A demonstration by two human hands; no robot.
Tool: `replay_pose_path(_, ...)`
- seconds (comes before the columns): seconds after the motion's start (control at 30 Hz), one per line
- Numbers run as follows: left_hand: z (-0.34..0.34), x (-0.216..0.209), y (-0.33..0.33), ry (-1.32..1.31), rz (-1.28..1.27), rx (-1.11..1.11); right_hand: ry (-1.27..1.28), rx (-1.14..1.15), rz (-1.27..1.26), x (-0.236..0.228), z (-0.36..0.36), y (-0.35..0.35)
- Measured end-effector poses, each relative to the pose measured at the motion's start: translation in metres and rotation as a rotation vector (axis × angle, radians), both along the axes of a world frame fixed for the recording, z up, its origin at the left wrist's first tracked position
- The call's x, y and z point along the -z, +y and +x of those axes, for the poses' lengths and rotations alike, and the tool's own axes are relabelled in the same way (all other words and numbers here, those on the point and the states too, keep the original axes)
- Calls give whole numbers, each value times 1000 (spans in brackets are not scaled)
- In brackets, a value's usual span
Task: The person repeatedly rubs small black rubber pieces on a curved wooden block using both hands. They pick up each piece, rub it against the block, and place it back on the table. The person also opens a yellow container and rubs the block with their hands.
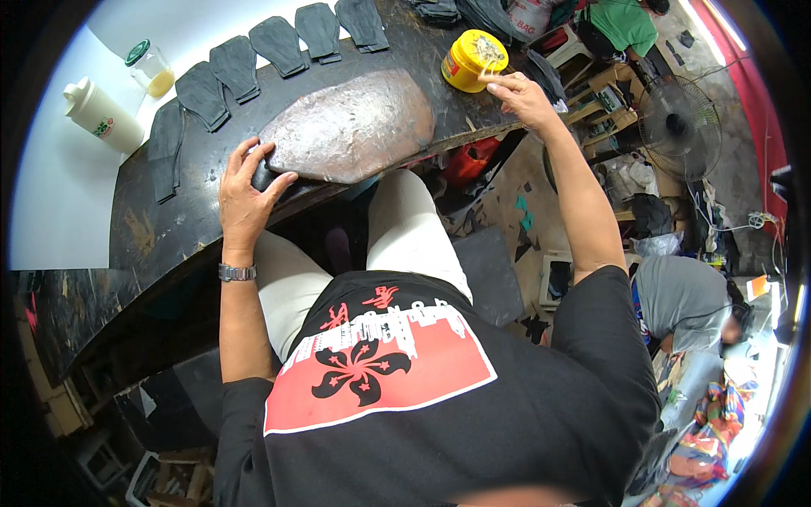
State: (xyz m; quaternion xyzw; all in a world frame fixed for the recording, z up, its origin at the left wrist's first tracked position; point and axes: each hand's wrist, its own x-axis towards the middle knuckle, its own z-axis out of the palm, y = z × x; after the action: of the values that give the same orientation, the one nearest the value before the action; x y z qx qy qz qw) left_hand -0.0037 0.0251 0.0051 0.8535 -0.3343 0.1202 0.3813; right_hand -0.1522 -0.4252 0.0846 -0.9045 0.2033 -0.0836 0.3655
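A worn, brownish-grey slab [359, 127] lies on the dark workbench [135, 211] in front of me. My left hand [243, 190] is at the slab's left end, thumb and fingers closed around a small black piece [263, 176], mostly hidden by the hand. My right hand [521, 95] reaches to the yellow tub [460, 68] at the slab's far right. Between its thumb and fingertips is a thin, pale stick [487, 68], its lower end at the tub's crusted top. Several black cut pieces [279, 46] are laid out in a row behind the slab.
At the back left stand a glass jar with a green lid [152, 69] and a white bottle [103, 116]. Black plastic bags [486, 15] lie beyond the tub. On the right are a standing fan [678, 124] and a bent-over person in grey [683, 300]. Scraps [525, 215] litter the floor.
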Motion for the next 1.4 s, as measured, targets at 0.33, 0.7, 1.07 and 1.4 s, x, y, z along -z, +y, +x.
replay_pose_path(0.33,-1,-1,0,-18,3,1,311,-7,-967,-37,74,-32)
replay_pose_path(0.7,1,0,0,41,-4,-4,259,-161,-1442,-33,76,-25)
replay_pose_path(1.07,0,-1,-1,51,-16,-4,319,-197,-1608,-29,105,11)
replay_pose_path(1.4,0,-4,0,37,-30,-2,56,-190,-1443,-22,86,22)
